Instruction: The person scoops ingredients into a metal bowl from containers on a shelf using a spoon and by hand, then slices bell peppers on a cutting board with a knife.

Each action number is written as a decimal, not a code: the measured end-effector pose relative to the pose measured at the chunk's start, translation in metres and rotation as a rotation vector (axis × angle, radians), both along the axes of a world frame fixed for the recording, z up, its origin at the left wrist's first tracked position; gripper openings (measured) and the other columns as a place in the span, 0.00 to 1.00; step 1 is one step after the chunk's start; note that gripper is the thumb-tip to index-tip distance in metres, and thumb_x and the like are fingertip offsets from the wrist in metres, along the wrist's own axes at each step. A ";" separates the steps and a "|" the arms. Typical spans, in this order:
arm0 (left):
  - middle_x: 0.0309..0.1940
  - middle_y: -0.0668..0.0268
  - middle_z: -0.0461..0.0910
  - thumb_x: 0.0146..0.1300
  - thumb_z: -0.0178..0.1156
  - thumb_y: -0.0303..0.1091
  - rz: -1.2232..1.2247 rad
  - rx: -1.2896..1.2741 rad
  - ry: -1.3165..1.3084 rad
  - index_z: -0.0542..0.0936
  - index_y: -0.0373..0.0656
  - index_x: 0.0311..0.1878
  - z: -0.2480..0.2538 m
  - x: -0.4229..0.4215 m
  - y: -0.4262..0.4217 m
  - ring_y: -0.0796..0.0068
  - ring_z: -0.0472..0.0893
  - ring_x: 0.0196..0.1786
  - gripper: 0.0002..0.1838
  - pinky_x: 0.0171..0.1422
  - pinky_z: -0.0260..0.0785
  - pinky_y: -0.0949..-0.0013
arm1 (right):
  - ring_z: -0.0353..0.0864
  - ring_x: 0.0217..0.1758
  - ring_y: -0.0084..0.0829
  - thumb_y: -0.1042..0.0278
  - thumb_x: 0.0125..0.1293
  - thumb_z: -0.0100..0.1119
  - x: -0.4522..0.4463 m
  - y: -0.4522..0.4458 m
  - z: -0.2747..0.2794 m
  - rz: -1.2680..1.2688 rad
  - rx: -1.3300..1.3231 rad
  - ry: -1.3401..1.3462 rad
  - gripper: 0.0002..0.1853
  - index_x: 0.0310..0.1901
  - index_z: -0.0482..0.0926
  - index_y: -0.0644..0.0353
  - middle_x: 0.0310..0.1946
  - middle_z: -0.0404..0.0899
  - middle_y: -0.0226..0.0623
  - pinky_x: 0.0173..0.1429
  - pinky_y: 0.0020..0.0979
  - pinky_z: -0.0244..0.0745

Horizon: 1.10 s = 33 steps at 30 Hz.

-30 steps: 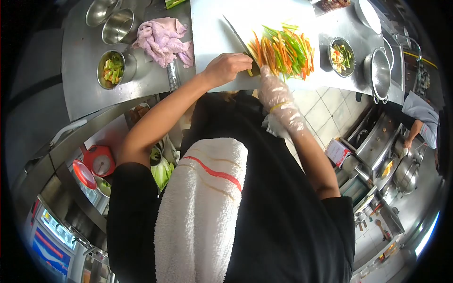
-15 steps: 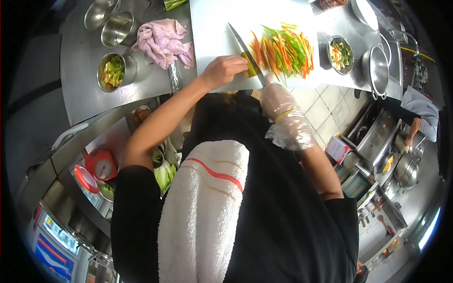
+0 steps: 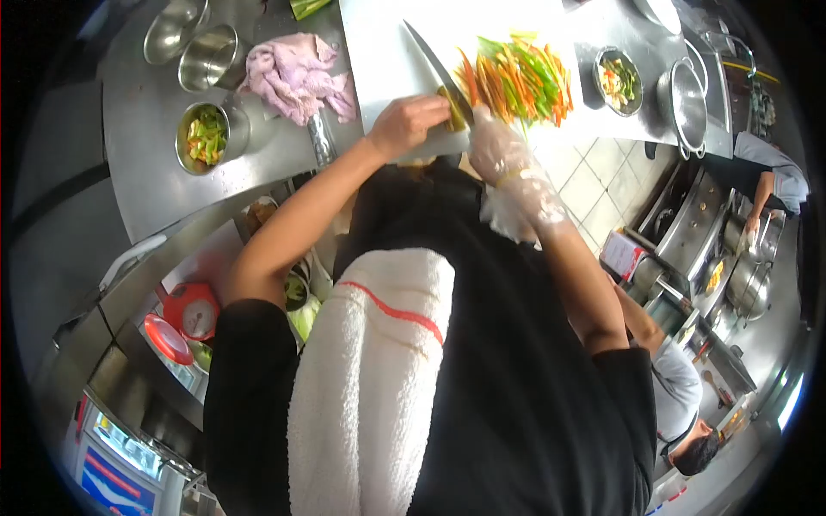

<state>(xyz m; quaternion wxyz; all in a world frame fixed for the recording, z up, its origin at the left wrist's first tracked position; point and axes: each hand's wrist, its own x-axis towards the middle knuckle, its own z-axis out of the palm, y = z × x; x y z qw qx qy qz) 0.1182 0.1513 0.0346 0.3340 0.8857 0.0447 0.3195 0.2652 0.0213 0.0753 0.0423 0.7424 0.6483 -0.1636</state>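
On the white cutting board, my bare left hand is closed, its fingertips on a yellow-green vegetable piece. My right hand, in a clear plastic glove with a yellow band at the wrist, is wrapped round the knife; the handle is hidden in it. The blade points away and to the left, along the right side of the vegetable piece. Right of the blade lies a pile of orange and green vegetable strips.
A pink cloth and steel bowls, one holding cut vegetables, are at left. At right are a bowl of chopped vegetables and a colander. Two other people are at right, one near pans.
The knife has shifted slightly over the vegetable piece, and my gloved right hand has moved a little with it. A second person has come into view at lower right.
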 end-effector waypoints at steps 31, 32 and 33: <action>0.41 0.58 0.80 0.48 0.52 0.16 0.024 0.023 0.126 0.81 0.32 0.35 0.004 -0.010 -0.004 0.59 0.80 0.47 0.12 0.49 0.75 0.65 | 0.83 0.35 0.46 0.76 0.60 0.51 -0.029 -0.016 0.050 0.245 0.015 -0.213 0.14 0.47 0.69 0.72 0.29 0.80 0.53 0.40 0.43 0.76; 0.41 0.58 0.80 0.48 0.52 0.16 0.029 0.014 0.129 0.81 0.32 0.35 0.003 -0.011 -0.006 0.59 0.80 0.47 0.12 0.49 0.75 0.65 | 0.83 0.35 0.47 0.75 0.60 0.51 -0.035 -0.018 0.048 0.067 0.000 -0.103 0.13 0.46 0.70 0.71 0.29 0.80 0.53 0.40 0.43 0.76; 0.41 0.58 0.80 0.48 0.52 0.16 0.042 0.002 0.109 0.81 0.33 0.35 0.003 -0.010 -0.005 0.59 0.80 0.47 0.12 0.49 0.75 0.65 | 0.83 0.35 0.47 0.75 0.60 0.51 -0.039 -0.018 0.045 -0.110 -0.011 0.003 0.13 0.46 0.70 0.71 0.29 0.80 0.53 0.40 0.43 0.76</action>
